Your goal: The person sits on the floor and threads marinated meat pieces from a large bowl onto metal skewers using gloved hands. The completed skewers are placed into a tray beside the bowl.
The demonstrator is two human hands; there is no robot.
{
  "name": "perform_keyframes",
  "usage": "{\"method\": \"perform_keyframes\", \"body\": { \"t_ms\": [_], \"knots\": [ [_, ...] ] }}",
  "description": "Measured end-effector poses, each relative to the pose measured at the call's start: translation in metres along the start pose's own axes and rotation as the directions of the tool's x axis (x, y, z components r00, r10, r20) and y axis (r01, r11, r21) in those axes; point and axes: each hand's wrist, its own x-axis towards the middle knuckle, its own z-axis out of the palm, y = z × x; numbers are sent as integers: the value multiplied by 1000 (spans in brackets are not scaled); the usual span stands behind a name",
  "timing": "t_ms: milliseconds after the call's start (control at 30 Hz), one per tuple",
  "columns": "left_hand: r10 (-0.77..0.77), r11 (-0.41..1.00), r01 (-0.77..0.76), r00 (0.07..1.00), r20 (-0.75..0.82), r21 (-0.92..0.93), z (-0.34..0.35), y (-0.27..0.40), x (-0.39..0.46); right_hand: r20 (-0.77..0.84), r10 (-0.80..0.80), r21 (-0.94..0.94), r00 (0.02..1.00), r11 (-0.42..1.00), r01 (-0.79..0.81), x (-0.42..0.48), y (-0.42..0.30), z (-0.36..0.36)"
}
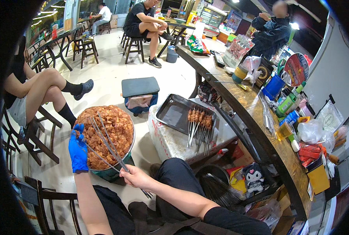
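Observation:
A large metal bowl [134,138] is heaped with pieces of reddish marinated meat [110,126]. My left hand [79,149], in a blue glove, is at the bowl's left rim with its fingers bent; whether it pinches a piece of meat is unclear. Bare, my right hand [133,175] is closed on several metal skewers [111,149], whose far ends reach over the meat; one skewer points apart from the rest, towards the glove. Skewers threaded with meat [199,117] lie in a dark metal tray [171,113] on a white foam box [162,144].
A wooden counter [250,111] with bottles, bags and loose skewers curves along the right. Beneath it stands a round container of skewers [218,185]. One seated person's legs [49,85] are near the bowl at left. A padded stool [140,86] is ahead; other people are farther off.

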Motion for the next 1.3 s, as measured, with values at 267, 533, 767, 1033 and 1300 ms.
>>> {"method": "perform_keyframes", "body": {
  "t_ms": [267, 533, 767, 1033, 1300],
  "knots": [
    [-182, 950, 169, 983, -26, -263, -35, 2, 17, 30, 31, 7, 999, 999, -31, -2, -8, 0],
    [-206, 957, 182, 975, -87, -226, -20, 0, 8, -9, -3, -31, 1000, 1000, 2, 0, -2, 2],
    [-227, 940, 219, 974, 0, -261, -24, -3, 9, -16, -23, -4, 1000, 1000, 23, 2, 2, 4],
    [-226, 964, 219, 974, -30, -148, -6, -17, -5, 43, 46, 143, 998, 988, -51, 7, 6, 1],
    [-220, 886, 341, 906, 363, -314, -18, 1, 0, 212, 170, 329, 962, 915, -234, 0, -10, 3]
  ]
}}
